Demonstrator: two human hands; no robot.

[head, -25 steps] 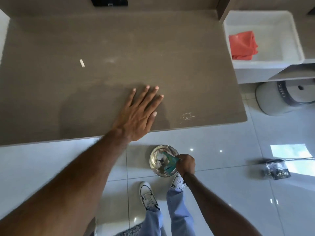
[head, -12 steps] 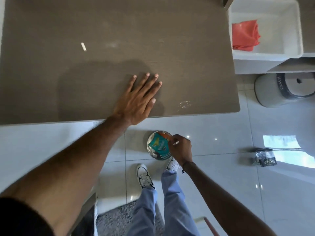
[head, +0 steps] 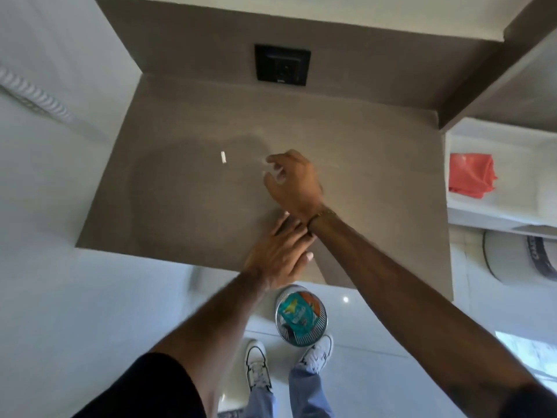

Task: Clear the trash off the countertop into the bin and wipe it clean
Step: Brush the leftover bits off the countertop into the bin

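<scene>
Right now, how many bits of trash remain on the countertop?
1 for sure: a small white scrap left of the right hand. That hand may hide more beneath its fingers.

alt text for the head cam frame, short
A person's right hand reaches over a brown countertop toward a small white scrap, while the left hand rests flat near the front edge. On the floor below, a round metal bin holds a teal wrapper.

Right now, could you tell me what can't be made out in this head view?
- Whether the right hand holds anything: its fingers are motion-blurred.
- What the small white scrap on the countertop is: too small.
- The left hand fingertips: hidden under the right wrist.
- The bin contents beneath the teal wrapper.
</scene>
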